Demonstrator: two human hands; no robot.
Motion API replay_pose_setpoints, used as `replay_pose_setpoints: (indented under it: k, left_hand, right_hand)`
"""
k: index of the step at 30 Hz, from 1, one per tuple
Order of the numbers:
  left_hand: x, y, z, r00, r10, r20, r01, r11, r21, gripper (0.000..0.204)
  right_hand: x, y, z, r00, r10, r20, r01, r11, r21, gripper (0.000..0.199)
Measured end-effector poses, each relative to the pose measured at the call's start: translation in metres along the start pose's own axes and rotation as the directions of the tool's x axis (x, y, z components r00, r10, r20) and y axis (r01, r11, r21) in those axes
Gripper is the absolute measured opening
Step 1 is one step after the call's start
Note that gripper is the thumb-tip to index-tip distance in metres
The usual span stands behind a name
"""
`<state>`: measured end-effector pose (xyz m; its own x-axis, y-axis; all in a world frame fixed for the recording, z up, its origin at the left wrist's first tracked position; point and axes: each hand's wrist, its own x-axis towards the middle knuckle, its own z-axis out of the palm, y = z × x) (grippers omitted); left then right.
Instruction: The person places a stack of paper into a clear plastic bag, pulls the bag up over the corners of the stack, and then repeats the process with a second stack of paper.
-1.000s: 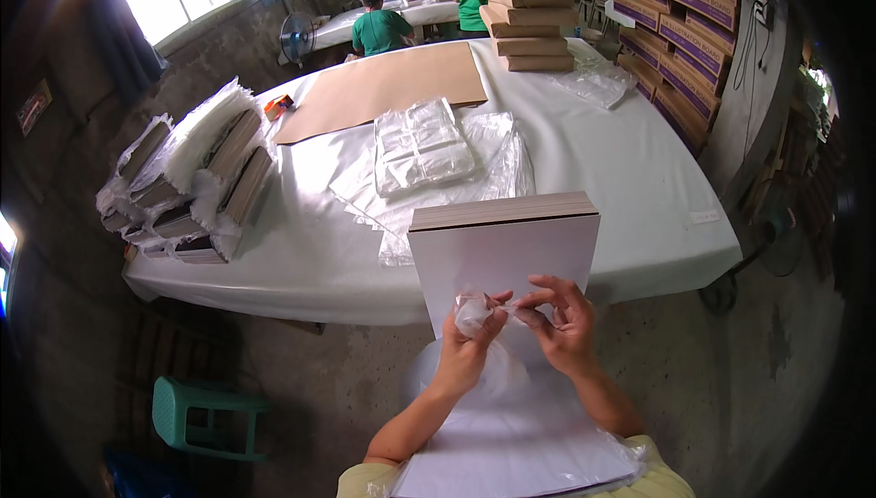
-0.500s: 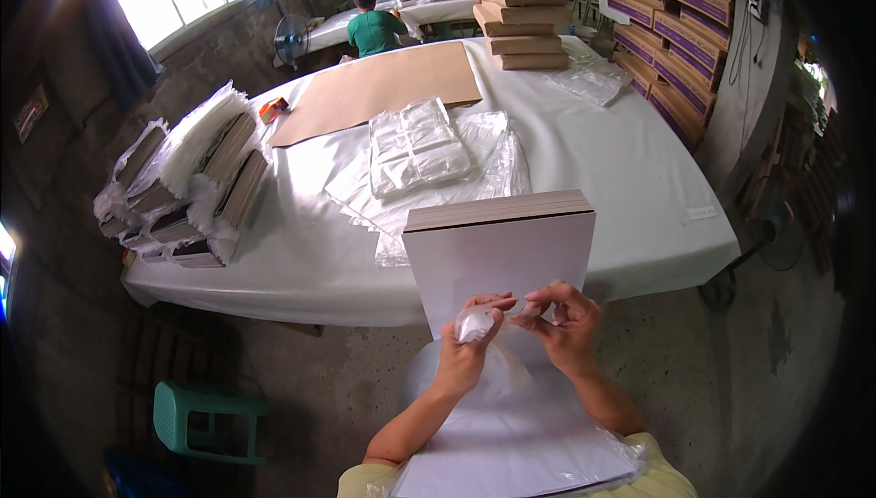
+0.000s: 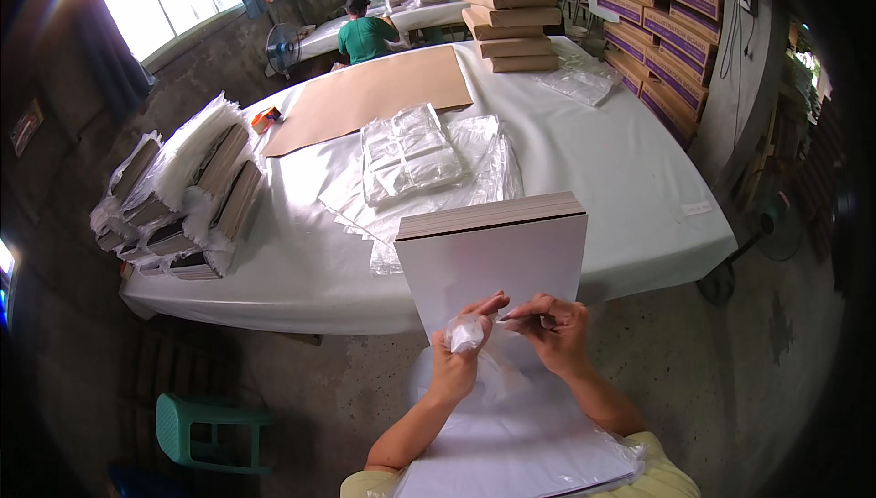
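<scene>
My left hand [image 3: 453, 366] is closed around a crumpled wad of clear plastic bag [image 3: 466, 334], its forefinger pointing up and to the right. My right hand [image 3: 554, 334] has its fingers pinched together close to the left fingertips, on what looks like the edge of the plastic; the exact grip is small and unclear. Just beyond both hands a thick stack of white boards [image 3: 493, 261] stands upright on edge against the table's front, its layered edge upward. Plastic-wrapped white sheets [image 3: 520, 448] lie across my lap, below my forearms.
On the white-covered table [image 3: 630, 178] are clear plastic bags [image 3: 415, 156], a brown paper sheet [image 3: 374, 96], a tape roll [image 3: 265, 119], brown-wrapped packs [image 3: 511, 28] and bagged board stacks [image 3: 182, 188]. A green stool [image 3: 210, 425] stands lower left. Cartons [image 3: 662, 32] are piled right; people in green work beyond.
My right fingers have drawn closer together, from a looser curl into a pinch beside the left fingertips. The left hand stays closed on the plastic. The view has shifted slightly.
</scene>
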<state>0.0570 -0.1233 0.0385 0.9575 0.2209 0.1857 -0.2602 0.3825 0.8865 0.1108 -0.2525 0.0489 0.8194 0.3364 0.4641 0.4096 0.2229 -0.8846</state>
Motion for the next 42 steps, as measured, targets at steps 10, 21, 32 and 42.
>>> replay_pose_setpoints:
  k: [10,21,32,42]
  left_hand:
    - [-0.002,0.001,-0.002,0.999,-0.049,0.024,0.048,0.999,0.024,0.035]
    - [0.001,0.001,0.0,1.0,-0.011,0.005,0.011,0.999,0.036,0.041]
    - [-0.001,0.0,-0.001,0.997,0.049,-0.06,-0.053,0.996,-0.074,0.035]
    - [-0.002,0.001,-0.015,0.994,-0.018,-0.108,-0.011,0.965,-0.262,0.03]
  right_hand:
    - [-0.002,-0.003,0.003,1.0,0.008,-0.028,-0.011,0.994,-0.107,0.007]
    - [0.005,0.004,-0.002,0.99,-0.14,-0.015,0.139,0.987,-0.083,0.008]
    - [0.001,-0.001,0.0,0.98,-0.052,0.192,0.06,0.998,-0.035,0.006]
    - [0.003,0.005,-0.003,0.94,0.063,0.335,-0.034,0.995,-0.089,0.011]
